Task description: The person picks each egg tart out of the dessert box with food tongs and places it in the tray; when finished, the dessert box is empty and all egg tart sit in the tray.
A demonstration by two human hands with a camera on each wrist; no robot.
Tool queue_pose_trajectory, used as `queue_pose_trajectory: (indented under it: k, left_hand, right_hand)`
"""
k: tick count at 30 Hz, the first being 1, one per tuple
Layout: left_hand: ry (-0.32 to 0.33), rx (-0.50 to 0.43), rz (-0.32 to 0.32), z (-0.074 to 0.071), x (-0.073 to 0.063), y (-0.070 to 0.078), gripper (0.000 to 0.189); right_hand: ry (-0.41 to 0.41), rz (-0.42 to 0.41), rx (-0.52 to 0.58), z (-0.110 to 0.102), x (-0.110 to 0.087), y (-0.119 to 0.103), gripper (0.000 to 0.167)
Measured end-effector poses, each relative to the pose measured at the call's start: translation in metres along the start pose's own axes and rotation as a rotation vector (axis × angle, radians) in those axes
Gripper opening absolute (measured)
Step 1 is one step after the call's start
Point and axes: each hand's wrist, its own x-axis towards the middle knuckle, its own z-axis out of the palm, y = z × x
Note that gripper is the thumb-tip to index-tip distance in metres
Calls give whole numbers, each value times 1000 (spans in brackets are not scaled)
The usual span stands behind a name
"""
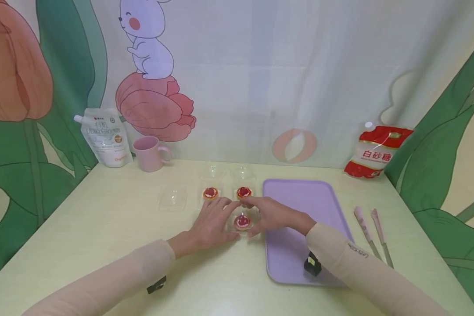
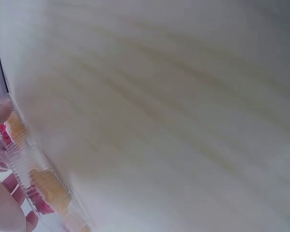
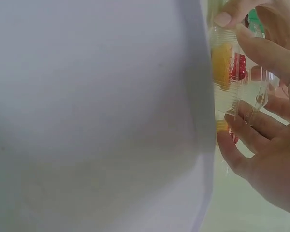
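Both hands are at a clear plastic box [image 3: 224, 99] with a red-topped tart [image 1: 242, 222] inside. From the left, my left hand [image 1: 213, 224] holds it, thumb at its near edge and fingers at the far side. My right hand [image 1: 270, 213] grips it from the right, the thumb low in front and the fingertips at the back. Behind them, two more tarts, a left one [image 1: 210, 193] and a right one [image 1: 244, 192], sit in boxes with raised lids. Another boxed tart [image 2: 50, 188] shows beneath my left hand in the left wrist view.
A purple tray [image 1: 300, 197] lies right of the boxes, under my right forearm. Two pink-handled utensils [image 1: 363, 221] lie beyond it. An empty clear box [image 1: 173, 199] stands at the left. Along the back are a pink mug [image 1: 148, 154], a white pouch [image 1: 107, 138] and a red-and-white sugar bag [image 1: 375, 153].
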Motion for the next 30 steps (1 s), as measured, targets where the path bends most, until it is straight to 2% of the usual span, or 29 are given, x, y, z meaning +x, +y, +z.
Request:
queue_pose_trajectory:
  k: [7,11,14,16,21,27,30]
  left_hand:
    - [8,-43,34,-5,-2,-4,92]
    - [70,-90,106,-12,-2,-9,87]
    - [117,-126,133,-21,-1,-11,77]
    - [141,-151,133,-26,2,-13,71]
    - [198,-208,153,-37,8,-16,67]
    - [299,-268,239,-43,17,-16,64]
    - [352,-271,267,-44,20,-16,62]
  right_hand:
    - [20,-4,-36,-5,-1,-3,86]
    - [53,-17,-44,-12,-3,-3,83]
    - [77,-25,10,-20,-4,-2,82]
    - [85,-33,93,-27,-4,-2,83]
    - [62,-11,418,-38,-3,0,81]
    - [-37,44,773,-41,-3,0,67]
    - [-87,41,930,-40,-2,-3,61]
